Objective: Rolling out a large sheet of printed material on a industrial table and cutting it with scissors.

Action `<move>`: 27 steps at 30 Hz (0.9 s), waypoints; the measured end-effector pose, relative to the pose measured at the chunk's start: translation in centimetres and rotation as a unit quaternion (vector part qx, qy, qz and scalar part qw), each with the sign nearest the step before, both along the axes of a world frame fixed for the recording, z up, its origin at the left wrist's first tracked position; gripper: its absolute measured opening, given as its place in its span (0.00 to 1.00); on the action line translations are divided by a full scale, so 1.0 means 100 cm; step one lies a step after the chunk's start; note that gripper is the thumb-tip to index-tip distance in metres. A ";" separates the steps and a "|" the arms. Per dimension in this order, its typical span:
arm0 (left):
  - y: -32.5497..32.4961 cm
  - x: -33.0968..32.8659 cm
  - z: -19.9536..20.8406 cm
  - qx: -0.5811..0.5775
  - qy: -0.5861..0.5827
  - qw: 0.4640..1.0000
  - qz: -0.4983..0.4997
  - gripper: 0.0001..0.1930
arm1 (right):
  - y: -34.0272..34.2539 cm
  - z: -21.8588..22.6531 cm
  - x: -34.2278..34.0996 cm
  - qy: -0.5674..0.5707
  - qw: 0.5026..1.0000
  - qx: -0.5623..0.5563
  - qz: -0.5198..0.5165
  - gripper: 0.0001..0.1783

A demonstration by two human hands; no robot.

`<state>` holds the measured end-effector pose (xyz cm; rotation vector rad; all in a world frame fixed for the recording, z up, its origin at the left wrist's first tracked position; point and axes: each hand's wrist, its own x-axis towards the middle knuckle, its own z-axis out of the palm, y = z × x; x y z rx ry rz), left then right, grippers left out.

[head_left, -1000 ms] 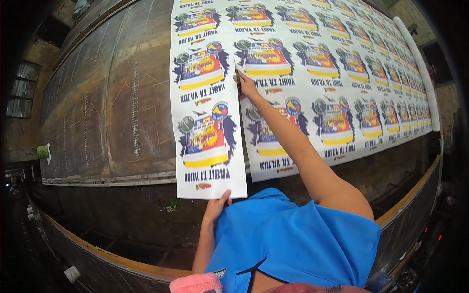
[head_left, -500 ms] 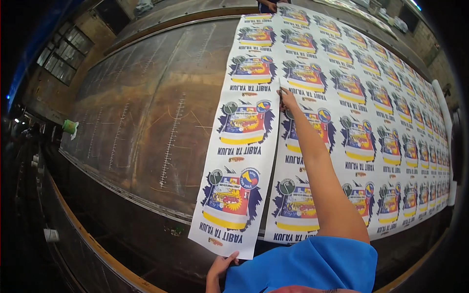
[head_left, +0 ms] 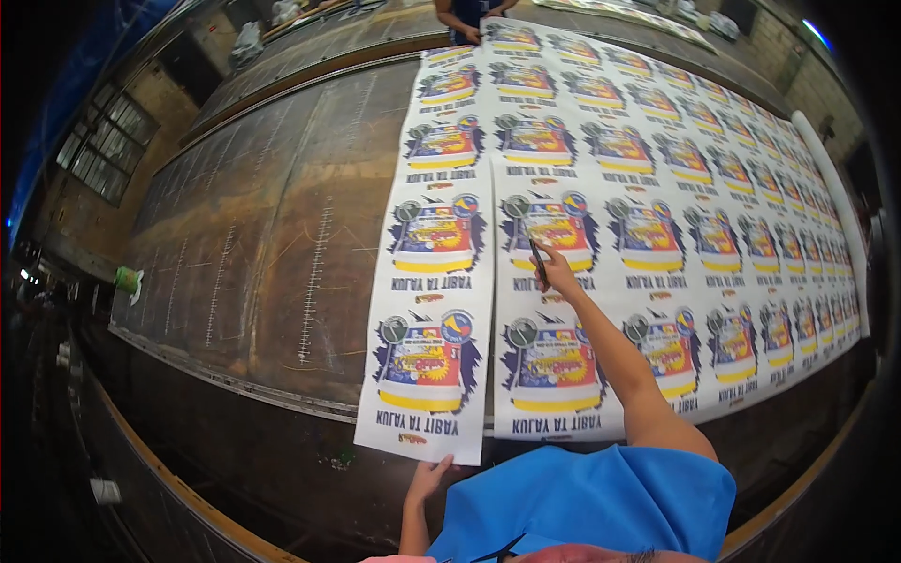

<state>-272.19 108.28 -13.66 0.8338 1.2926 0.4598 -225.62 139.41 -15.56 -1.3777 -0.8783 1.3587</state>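
Note:
A long white sheet (head_left: 554,281) printed with rows of colourful motifs covers the right part of the table. On its left side a strip (head_left: 419,375) is separated by a dark gap that narrows upward and meets the sheet further up. My left hand (head_left: 430,477) is closed on the strip's near edge, by its right corner, which hangs past the table's front edge. In my right hand (head_left: 559,274) is a slim dark cutter (head_left: 538,261), pointing up and away. That hand is over the sheet, to the right of the gap.
At the far edge a co-worker's hand (head_left: 471,36) touches the sheet's top. The dark metal table (head_left: 272,235) carries scratched marking lines. A green-and-white container (head_left: 129,280) stands at its left edge. A wooden-edged ledge (head_left: 169,469) runs along the lower left.
My right hand with the cutter has come down from the top of the gap and a little right, off the cut line. My left hand keeps hold of the strip. The view has shifted.

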 end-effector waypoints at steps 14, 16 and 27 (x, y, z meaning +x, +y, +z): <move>-0.047 0.105 -0.094 -0.120 -0.126 0.979 -0.107 0.36 | -0.430 0.024 0.013 0.045 0.997 -0.031 -0.061 0.33; -0.056 0.143 -0.098 -0.125 -0.198 0.970 -0.058 0.38 | -0.491 0.027 -0.003 0.071 0.995 -0.043 -0.051 0.31; -0.078 0.257 -0.046 0.031 -0.196 0.980 0.027 0.16 | -0.607 0.058 -0.028 0.166 0.964 -0.196 -0.067 0.26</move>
